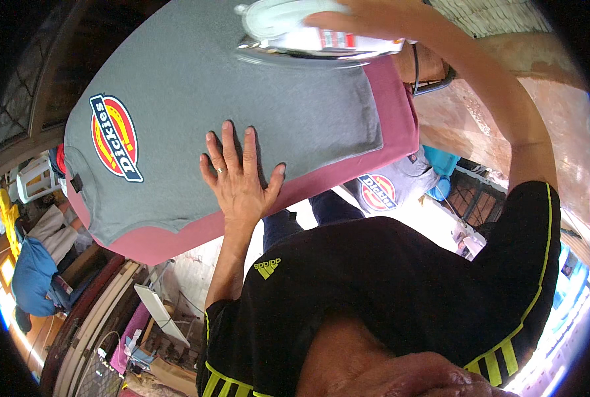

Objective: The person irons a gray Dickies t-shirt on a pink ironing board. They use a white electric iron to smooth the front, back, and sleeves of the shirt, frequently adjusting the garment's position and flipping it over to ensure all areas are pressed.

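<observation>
A grey T-shirt (228, 99) with a round red, yellow and blue badge lies spread over a dark pink padded ironing board (401, 126). My left hand (238, 175) presses flat on the shirt near the board's front edge, fingers spread, a ring on one finger. My right hand (367, 16) grips the top of a white steam iron (301, 33), whose metal soleplate rests on the shirt at the far end.
A black cord (415, 73) hangs off the board's right end. Below the board lies another grey shirt with the same badge (391, 188) beside a blue tub (440, 162). Piled clothes and a white chair (33, 178) stand at the left.
</observation>
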Motion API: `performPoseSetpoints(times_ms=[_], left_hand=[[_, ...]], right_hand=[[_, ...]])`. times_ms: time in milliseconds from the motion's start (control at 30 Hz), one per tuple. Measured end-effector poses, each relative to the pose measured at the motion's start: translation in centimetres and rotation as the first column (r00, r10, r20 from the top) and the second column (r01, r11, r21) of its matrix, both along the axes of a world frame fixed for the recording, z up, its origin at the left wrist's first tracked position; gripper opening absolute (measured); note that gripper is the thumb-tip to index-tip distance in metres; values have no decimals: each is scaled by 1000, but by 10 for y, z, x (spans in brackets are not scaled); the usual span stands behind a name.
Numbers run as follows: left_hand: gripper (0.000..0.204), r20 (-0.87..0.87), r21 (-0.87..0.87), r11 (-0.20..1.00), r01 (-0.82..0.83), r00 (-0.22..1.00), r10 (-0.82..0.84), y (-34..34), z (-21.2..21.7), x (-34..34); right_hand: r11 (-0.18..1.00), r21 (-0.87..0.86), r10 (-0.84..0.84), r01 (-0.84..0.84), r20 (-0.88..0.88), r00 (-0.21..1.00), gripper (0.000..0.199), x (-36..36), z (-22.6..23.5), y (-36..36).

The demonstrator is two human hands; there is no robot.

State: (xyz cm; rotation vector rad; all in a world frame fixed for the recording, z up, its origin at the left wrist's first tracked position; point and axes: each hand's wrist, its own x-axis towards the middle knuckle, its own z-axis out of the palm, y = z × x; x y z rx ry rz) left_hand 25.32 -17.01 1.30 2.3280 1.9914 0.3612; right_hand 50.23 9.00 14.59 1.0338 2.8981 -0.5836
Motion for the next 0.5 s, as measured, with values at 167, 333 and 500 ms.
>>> performPoseSetpoints(times_ms=[167, 333, 500], left_hand=[[75, 32, 41, 999, 4, 999, -6, -1, -4, 0], [77, 28, 34, 999, 29, 999, -30, 6, -3, -3], [76, 58, 22, 1000, 11, 998, -12, 2, -4, -4]], right_hand=[[1000, 2, -8, 8, -34, 999, 44, 25, -2, 4], [998, -30, 50, -63, -325, 944, 45, -32, -30, -15], [977, -212, -10, -9, -85, 996, 46, -53, 7, -63]])
